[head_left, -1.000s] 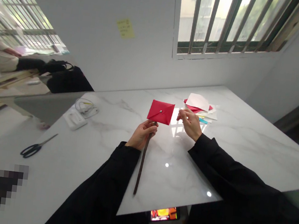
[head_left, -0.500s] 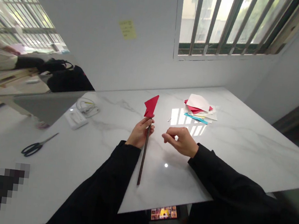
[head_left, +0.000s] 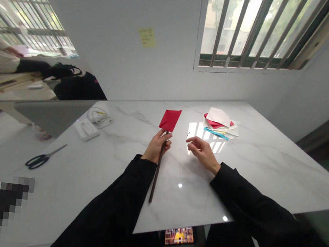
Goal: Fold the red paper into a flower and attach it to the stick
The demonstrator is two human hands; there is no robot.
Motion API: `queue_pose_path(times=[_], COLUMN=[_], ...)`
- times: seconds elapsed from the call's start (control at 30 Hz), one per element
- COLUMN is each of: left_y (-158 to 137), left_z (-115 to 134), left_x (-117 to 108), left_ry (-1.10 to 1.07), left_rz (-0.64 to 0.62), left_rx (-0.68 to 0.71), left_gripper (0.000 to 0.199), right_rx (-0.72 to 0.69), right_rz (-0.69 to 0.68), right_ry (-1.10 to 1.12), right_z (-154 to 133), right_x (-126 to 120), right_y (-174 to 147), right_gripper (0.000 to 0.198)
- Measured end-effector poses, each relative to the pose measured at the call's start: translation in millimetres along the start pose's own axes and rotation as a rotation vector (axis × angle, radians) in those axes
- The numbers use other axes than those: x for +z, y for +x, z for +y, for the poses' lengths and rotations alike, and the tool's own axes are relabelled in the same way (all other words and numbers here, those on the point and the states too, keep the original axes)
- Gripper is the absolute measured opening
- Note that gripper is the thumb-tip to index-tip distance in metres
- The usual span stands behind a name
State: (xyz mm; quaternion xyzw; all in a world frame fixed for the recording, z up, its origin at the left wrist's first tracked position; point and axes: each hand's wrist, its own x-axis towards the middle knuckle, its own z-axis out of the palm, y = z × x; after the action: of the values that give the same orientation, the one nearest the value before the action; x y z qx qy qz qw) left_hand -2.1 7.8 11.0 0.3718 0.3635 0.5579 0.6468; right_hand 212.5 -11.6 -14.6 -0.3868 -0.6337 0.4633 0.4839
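Observation:
My left hand point(head_left: 157, 145) is closed round the upper end of a slim dark brown stick point(head_left: 154, 182). At the top of this stick, just above my fingers, is a piece of folded red paper point(head_left: 170, 119) with visible crease lines. My right hand point(head_left: 204, 154) hovers over the table to the right of the stick, its fingers loosely bent and apart with nothing seen in them. Near its fingertips lie tiny shiny pieces point(head_left: 188, 134), too small to make out.
A marble-patterned table point(head_left: 127, 135) bears a stack of coloured paper point(head_left: 220, 120) at the back right. To the left are a white box point(head_left: 87, 129), a coiled cable point(head_left: 101, 118) and scissors point(head_left: 41, 160). A lit phone point(head_left: 179, 236) shows below the table edge.
The red paper has turned and now shows a broader, four-sided face. My right hand's fingers have loosened from a curl and reached forward toward the tiny pieces.

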Motion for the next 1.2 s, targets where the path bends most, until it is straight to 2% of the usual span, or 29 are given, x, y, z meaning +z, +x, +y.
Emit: queue_pose_path(times=[0.07,0.17,0.3,0.4,0.67,0.87,1.0,1.2], left_y=[-3,-7,-10,-13,-32,-39,-40,-38], left_z=[-2,-7,-10,-12,-10,-9,-11,-10], left_x=[3,8,12,16,32,37,36,37], left_ry=[0.057,0.141,0.22,0.335,0.525,0.535,0.568,0.506], left_rz=[-0.017,-0.034,-0.021,0.0,0.015,0.04,0.01,0.012], left_rx=[0.007,0.006,0.018,0.072,0.14,0.164,0.162,0.122], left_gripper=[0.051,0.048,0.048,0.043,0.035,0.035,0.035,0.036], right_rx=[0.079,0.145,0.146,0.163,0.237,0.208,0.207,0.212], right_rz=[0.057,0.024,-0.059,-0.061,0.081,0.117,0.139,0.138], right_ry=[0.151,0.291,0.415,0.456,0.479,0.448,0.451,0.451], right_z=[4,7,6,2,-7,-9,-9,-8], right_x=[-8,-15,-16,-12,-10,-12,-12,-10], right_y=[20,38,37,31,28,27,28,29], right_gripper=[0.051,0.057,0.054,0.054,0.043,0.04,0.037,0.036])
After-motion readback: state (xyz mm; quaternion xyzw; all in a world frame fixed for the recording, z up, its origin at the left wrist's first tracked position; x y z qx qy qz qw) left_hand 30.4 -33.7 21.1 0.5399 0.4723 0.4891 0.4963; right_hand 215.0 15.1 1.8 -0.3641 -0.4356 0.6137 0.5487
